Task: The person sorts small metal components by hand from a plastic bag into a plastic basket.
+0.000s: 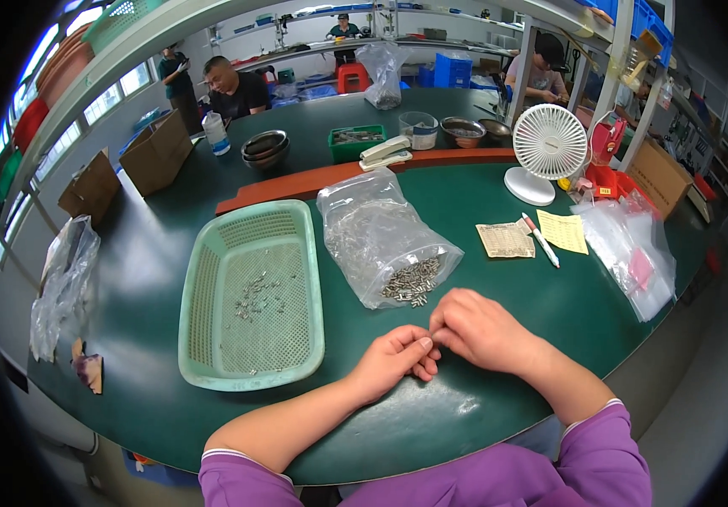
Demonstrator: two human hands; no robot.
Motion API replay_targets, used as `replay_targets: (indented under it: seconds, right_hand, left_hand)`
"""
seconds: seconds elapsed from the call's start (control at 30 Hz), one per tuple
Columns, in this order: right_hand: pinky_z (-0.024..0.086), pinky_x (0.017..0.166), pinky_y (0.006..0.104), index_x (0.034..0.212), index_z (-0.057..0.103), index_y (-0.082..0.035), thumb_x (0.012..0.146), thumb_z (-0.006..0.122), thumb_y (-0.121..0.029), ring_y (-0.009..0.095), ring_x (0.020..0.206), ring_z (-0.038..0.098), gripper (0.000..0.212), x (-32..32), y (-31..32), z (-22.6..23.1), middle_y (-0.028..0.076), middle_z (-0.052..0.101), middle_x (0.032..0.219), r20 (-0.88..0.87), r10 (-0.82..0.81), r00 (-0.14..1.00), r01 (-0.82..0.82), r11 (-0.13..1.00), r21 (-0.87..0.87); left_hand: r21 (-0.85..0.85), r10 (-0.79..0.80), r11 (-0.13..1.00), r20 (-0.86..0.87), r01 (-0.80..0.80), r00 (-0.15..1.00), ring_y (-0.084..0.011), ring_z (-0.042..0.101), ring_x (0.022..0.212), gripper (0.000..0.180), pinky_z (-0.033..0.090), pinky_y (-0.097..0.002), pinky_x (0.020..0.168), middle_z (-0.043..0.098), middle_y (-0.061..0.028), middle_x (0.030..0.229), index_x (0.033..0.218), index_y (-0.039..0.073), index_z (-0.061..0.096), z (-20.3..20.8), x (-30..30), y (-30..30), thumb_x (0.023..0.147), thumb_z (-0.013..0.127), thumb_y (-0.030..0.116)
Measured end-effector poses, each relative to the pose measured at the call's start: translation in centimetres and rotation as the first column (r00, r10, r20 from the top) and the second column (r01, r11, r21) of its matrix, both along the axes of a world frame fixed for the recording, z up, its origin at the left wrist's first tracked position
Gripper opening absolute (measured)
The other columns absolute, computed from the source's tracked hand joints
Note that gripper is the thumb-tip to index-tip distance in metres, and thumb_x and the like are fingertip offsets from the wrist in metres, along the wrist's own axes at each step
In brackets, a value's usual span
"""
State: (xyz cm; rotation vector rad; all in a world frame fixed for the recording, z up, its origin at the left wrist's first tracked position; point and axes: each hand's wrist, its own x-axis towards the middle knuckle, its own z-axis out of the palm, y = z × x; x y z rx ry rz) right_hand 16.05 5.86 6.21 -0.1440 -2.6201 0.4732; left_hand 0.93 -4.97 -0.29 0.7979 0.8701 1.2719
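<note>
My left hand [395, 361] and my right hand [475, 328] meet fingertip to fingertip above the green table, just in front of an open bag. Both are closed in a pinch; whatever lies between the fingers is too small to make out. The clear plastic bag [364, 221] lies on its side, its mouth toward me. Small metal cylindrical parts [415, 279] fill its mouth and a few spill onto the table. Left of it stands a pale green perforated basket [193, 317], with several similar small parts [261, 296] scattered on its bottom.
To the right are paper slips [506, 241], a pen [541, 242], a white fan [550, 144] and plastic bags [634, 253]. A red-brown ledge [271, 196] crosses behind, with a stapler [385, 153] there. Crumpled plastic [64, 283] lies far left. Other people sit beyond the table.
</note>
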Motion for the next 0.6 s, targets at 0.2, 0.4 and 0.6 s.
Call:
replay_targets:
  seconds: [0.2,0.4,0.6]
  right_hand:
    - [0.044,0.069,0.0335,0.087,0.052,-0.008,0.075,0.062,-0.015,0.024,0.083,0.053,0.017,1.0,0.1,-0.5,0.006,0.05,0.085,0.032,0.039,0.999,-0.042,0.994,0.098]
    - [0.046,0.056,0.0289,0.08,0.063,-0.012,0.07,0.068,-0.018,0.017,0.067,0.058,0.012,1.1,0.2,-0.6,-0.001,0.059,0.076,-0.137,0.122,0.983,-0.107,0.988,0.111]
    - [0.047,0.056,0.0296,0.077,0.063,-0.011,0.069,0.069,-0.016,0.019,0.065,0.058,0.011,0.7,0.7,-1.6,0.001,0.059,0.075,-0.217,0.119,0.969,-0.121,0.993,0.001]
  left_hand:
    - [-0.026,-0.071,0.997,-0.02,0.071,0.997,-0.0106,0.058,0.068,0.017,0.049,-0.0226,0.062,0.058,-0.005,0.083,0.096,0.0,0.053,0.3,0.0,0.0,0.089,0.052,0.016]
    - [-0.074,-0.059,0.996,-0.007,0.058,0.998,-0.011,0.058,0.067,0.014,0.049,-0.0229,0.059,0.06,-0.0064,0.081,0.094,-0.001,0.056,0.7,0.0,-0.5,0.087,0.056,0.011]
    - [-0.11,-0.008,0.994,0.058,0.014,0.998,-0.0145,0.059,0.067,0.011,0.05,-0.0254,0.06,0.061,-0.0097,0.081,0.094,0.0,0.055,0.7,-0.2,-0.3,0.086,0.055,0.007]
